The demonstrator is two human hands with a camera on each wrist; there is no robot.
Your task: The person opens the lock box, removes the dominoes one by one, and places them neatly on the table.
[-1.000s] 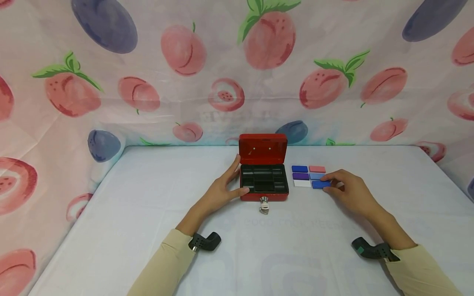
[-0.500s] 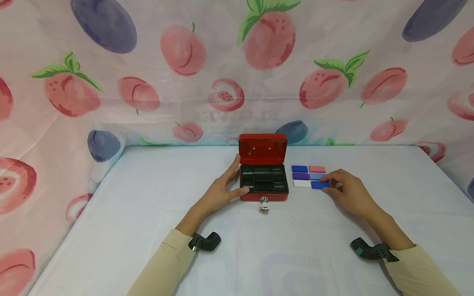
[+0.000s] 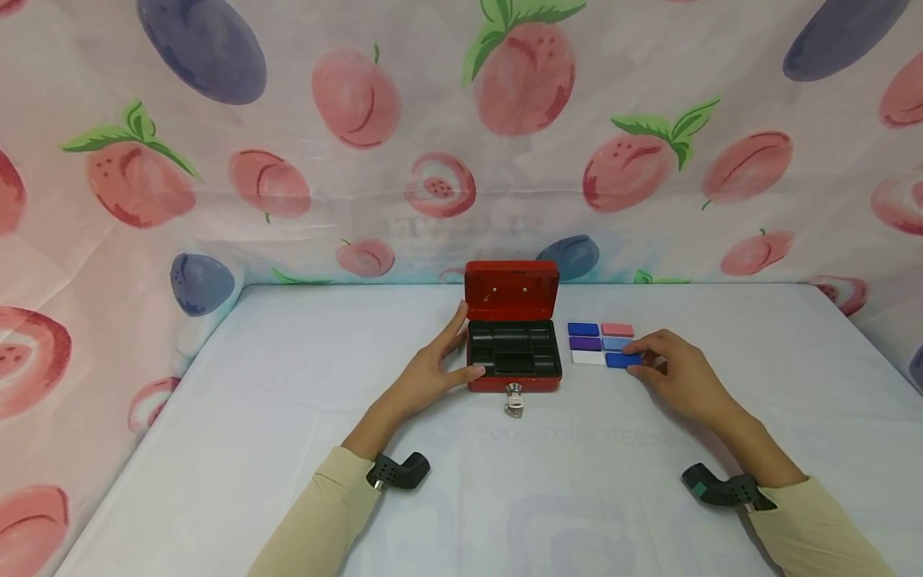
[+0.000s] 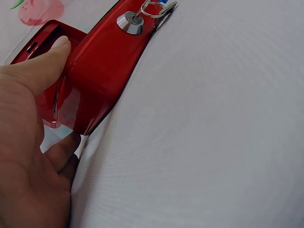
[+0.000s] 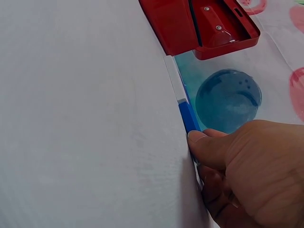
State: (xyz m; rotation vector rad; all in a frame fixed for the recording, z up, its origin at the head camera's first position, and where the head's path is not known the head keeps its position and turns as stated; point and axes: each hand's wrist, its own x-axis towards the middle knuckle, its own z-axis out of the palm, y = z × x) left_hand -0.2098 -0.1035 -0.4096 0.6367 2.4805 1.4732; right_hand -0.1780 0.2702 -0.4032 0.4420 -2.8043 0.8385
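A red cash box (image 3: 479, 385) stands with its lid (image 3: 512, 292) up and a black compartment tray (image 3: 513, 362) inside. My left hand (image 3: 424, 383) holds the box's left side, thumb over the front corner and fingers along the side. Right of the box, small flat rectangular blocks lie in two columns. My right hand (image 3: 685, 381) pinches the front right blue block (image 3: 620, 361) between thumb and fingers, next to a white block (image 3: 588, 357). In the right wrist view, this blue block (image 5: 188, 116) lies end to end with the white one (image 5: 175, 80).
Behind the white block are purple (image 3: 586, 344) and dark blue (image 3: 583, 329) blocks. Light blue (image 3: 614, 344) and pink (image 3: 617, 329) ones make up the other column. Keys (image 3: 514, 405) hang from the box's front lock. A fruit-print cloth (image 3: 440, 240) hangs behind the white table (image 3: 433, 497).
My right hand has shifted the front blue block slightly left, toward the white one. The left hand and the cash box have stayed put.
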